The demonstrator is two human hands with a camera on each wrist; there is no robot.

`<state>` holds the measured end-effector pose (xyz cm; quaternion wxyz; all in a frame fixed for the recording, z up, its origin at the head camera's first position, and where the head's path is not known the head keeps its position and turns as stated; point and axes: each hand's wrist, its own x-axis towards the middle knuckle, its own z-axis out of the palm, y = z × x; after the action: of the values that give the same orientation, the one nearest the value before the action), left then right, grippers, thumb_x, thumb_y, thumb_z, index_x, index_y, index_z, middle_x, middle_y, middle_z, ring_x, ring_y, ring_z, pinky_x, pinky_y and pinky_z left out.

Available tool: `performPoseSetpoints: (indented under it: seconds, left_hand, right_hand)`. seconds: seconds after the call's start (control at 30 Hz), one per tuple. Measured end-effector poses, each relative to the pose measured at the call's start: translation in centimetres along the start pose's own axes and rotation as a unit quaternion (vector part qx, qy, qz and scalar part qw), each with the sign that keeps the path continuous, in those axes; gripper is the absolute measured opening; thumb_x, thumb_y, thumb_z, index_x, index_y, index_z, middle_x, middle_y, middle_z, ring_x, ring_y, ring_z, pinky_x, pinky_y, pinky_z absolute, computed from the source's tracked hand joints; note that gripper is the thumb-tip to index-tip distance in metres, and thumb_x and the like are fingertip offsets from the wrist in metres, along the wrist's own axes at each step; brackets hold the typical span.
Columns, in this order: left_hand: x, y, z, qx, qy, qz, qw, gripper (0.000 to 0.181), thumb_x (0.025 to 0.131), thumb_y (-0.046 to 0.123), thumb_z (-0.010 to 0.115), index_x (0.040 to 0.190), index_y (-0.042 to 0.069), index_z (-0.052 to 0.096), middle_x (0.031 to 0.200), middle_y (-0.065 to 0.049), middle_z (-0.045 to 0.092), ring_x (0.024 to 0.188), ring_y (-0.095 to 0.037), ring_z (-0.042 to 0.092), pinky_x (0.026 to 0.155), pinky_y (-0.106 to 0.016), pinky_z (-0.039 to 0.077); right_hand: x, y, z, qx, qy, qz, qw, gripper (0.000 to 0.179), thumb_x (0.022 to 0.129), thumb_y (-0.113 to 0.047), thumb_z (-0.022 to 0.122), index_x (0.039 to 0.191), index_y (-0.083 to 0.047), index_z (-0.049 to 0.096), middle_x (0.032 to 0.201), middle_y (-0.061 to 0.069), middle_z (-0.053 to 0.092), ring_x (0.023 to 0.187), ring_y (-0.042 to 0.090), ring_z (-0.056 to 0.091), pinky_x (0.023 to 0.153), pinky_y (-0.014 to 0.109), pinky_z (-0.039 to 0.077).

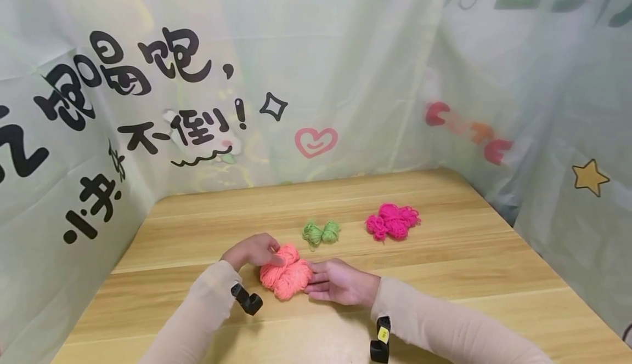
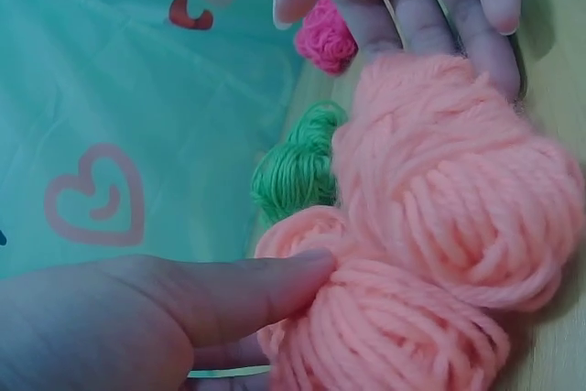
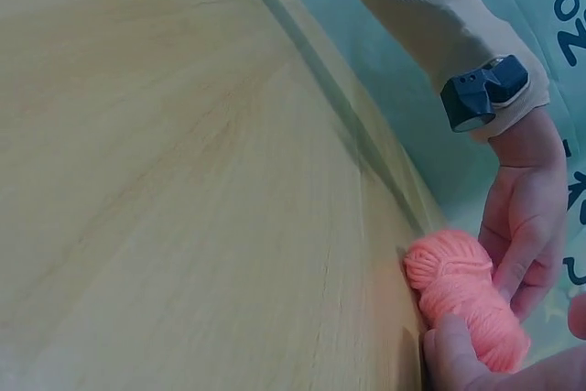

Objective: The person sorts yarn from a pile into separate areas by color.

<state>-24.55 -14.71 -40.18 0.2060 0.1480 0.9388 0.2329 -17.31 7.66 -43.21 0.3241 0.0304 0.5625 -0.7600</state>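
Note:
A cluster of coral-pink yarn balls (image 1: 292,279) lies on the wooden table between the two hands. On its left side my left hand (image 1: 254,250) grips a ball, thumb laid over the strands and the other fingers mostly hidden behind it, as the left wrist view of the yarn (image 2: 394,327) shows. From the right, my right hand (image 1: 342,283) touches the cluster with its fingers extended, palm turned toward the yarn. Beyond the cluster sits a pair of small green yarn balls (image 1: 321,233).
Farther back and right is a bunch of magenta yarn balls (image 1: 393,221). The wooden table (image 1: 444,260) is bordered by hanging printed cloth (image 1: 355,79) at the back and sides. Each wrist bears a small black camera.

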Motion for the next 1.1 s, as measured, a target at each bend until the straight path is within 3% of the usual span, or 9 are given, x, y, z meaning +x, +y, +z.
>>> performPoseSetpoints:
  seconds: [0.17,0.53,0.83,1.0,1.1]
  left_hand:
    - [0.0,0.2,0.1,0.003,-0.008,0.004,1.0000,0.032,0.083,0.024,0.077,0.105,0.003,0.065,0.095,-0.006,0.062,0.086,-0.021,0.057,0.078,-0.040,0.049]
    - [0.3,0.0,0.4,-0.026,-0.016,-0.001,0.9995,0.028,0.084,0.021,0.075,0.102,0.004,0.062,0.083,-0.004,0.057,0.075,-0.019,0.052,0.069,-0.033,0.045]
    - [0.2,0.0,0.6,-0.112,-0.019,0.005,0.9935,0.020,0.083,0.011,0.073,0.098,0.002,0.061,0.080,-0.006,0.057,0.069,-0.017,0.051,0.062,-0.030,0.044]
    - [0.3,0.0,0.6,-0.165,-0.031,0.019,0.9857,0.023,0.085,0.007,0.070,0.102,-0.003,0.059,0.080,-0.008,0.058,0.066,-0.016,0.051,0.058,-0.027,0.045]
    - [0.4,-0.1,0.6,-0.172,-0.032,0.020,0.9844,0.025,0.085,0.006,0.070,0.104,-0.004,0.058,0.079,-0.007,0.058,0.063,-0.015,0.050,0.056,-0.026,0.044]
  right_hand:
    - [0.4,0.1,0.1,-0.013,-0.004,-0.002,0.9999,0.031,0.097,-0.013,0.054,0.119,0.009,0.053,0.107,0.020,0.058,0.099,0.030,0.057,0.096,0.044,0.046]
    - [0.8,-0.1,0.5,-0.035,0.012,-0.020,0.9991,0.022,0.094,-0.003,0.056,0.112,0.010,0.054,0.098,0.012,0.060,0.092,0.023,0.058,0.097,0.042,0.046]
    - [1.4,0.0,0.6,-0.053,0.024,-0.038,0.9976,0.022,0.092,0.000,0.058,0.112,0.009,0.053,0.091,0.007,0.059,0.082,0.017,0.058,0.088,0.035,0.050]
    - [1.5,-0.2,0.5,-0.038,0.029,-0.032,0.9983,0.035,0.092,0.000,0.059,0.123,0.010,0.046,0.095,0.011,0.061,0.084,0.020,0.061,0.087,0.039,0.051]
    - [1.6,-0.3,0.3,-0.032,0.032,-0.026,0.9986,0.036,0.093,0.000,0.059,0.124,0.009,0.043,0.095,0.013,0.062,0.085,0.022,0.062,0.087,0.042,0.052]
